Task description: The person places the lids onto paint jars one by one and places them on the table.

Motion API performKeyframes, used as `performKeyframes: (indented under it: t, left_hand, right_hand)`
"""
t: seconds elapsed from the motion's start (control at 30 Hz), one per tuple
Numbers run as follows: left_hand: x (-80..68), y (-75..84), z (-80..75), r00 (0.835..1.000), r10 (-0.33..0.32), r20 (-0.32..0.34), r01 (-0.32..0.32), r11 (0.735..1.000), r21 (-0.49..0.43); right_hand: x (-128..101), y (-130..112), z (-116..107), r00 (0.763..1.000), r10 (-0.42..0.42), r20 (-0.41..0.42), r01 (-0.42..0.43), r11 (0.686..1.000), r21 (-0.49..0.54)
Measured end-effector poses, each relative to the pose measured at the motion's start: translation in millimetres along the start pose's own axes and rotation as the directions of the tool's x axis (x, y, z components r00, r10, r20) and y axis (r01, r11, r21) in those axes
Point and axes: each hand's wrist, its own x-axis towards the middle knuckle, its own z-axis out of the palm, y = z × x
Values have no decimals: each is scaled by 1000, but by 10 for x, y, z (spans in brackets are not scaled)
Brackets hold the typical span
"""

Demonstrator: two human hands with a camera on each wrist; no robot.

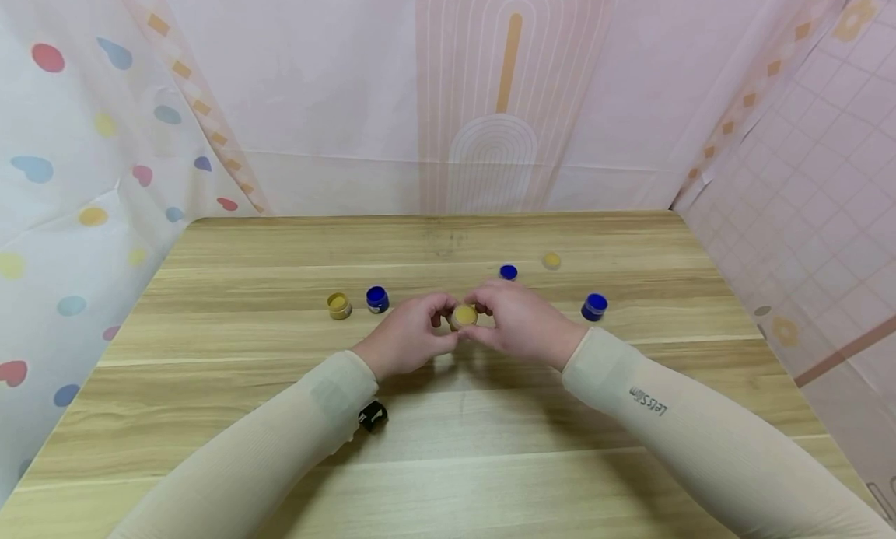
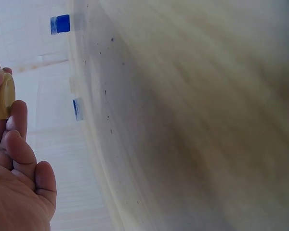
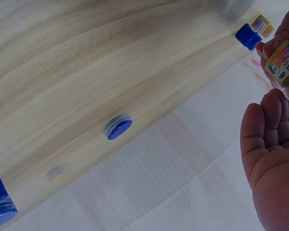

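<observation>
Over the middle of the table, both hands hold a small yellow paint jar [image 1: 464, 316] between them. My left hand [image 1: 409, 334] grips it from the left with thumb and fingers, and my right hand [image 1: 523, 321] pinches it from the right at its clear-rimmed top. A printed label shows on the jar's side [image 3: 284, 65] in the right wrist view. The left wrist view has the jar [image 2: 1, 98] only in part, cut by the frame's edge. Nearest to the right hand on the table is a small blue lid [image 1: 508, 272].
Left of the hands stand an open yellow jar [image 1: 339, 306] and a blue jar [image 1: 377, 299]. Another blue jar [image 1: 595, 306] stands to the right, with a yellow lid [image 1: 551, 260] farther back. A small black object [image 1: 373, 416] lies beside the left sleeve. Patterned cloth [image 1: 336, 96] surrounds the table.
</observation>
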Motion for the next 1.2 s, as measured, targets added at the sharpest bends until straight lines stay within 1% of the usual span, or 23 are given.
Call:
performKeyframes:
  t: [0.2, 0.4, 0.57, 0.97, 1.2]
  left_hand:
    - [9, -10, 2, 1000, 12, -4, -12, 1000, -13]
    - [10, -17, 2, 1000, 20, -5, -20, 1000, -13]
    - [8, -13, 1, 1000, 24, -11, -24, 1000, -5]
    - [14, -18, 3, 1000, 15, -17, -15, 1000, -3]
    - [16, -31, 12, 999, 23, -28, -24, 1000, -14]
  right_hand:
    - [-10, 4, -13, 999, -40, -10, 40, 999, -16]
    - [-13, 7, -4, 998, -55, -9, 54, 998, -40]
    - [-14, -2, -1, 998, -65, -14, 65, 997, -33]
    - [-14, 10, 22, 999, -42, -20, 42, 999, -5]
    - [-11, 34, 34, 1000, -21, -12, 22, 1000, 18]
